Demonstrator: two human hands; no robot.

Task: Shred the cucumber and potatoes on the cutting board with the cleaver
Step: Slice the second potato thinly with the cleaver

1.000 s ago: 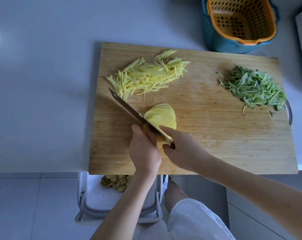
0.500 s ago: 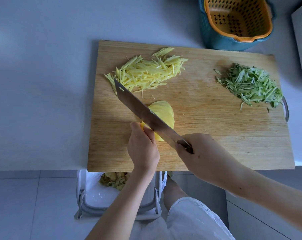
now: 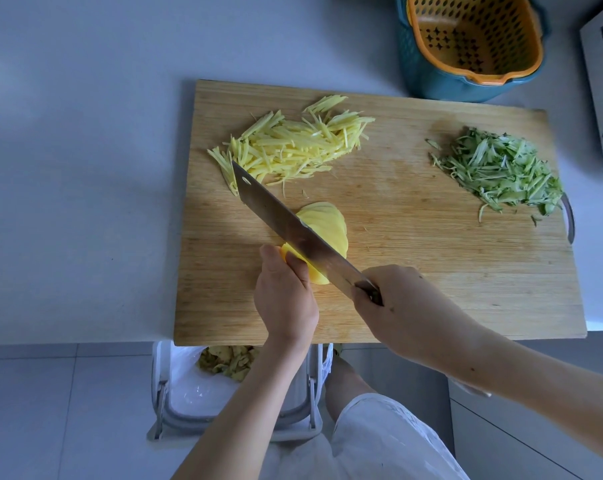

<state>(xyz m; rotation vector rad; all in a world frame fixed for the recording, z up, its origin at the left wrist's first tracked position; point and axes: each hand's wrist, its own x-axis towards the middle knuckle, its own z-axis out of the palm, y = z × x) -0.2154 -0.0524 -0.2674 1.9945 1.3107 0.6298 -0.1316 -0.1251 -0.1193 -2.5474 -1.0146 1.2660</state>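
Tilted since a second ago, the one steel cleaver now shows its flat face. One rectangular wooden cutting board carries, far left, one heap of pale yellow potato shreds; far right, well apart, one heap of green cucumber shreds; near centre, one fan of thin yellow potato slices. The left hand curls its fingers onto the fan; the right hand clamps the cleaver's handle. Bare board lies to the right of the fan.

head view | looks steeply down | close over cutting board
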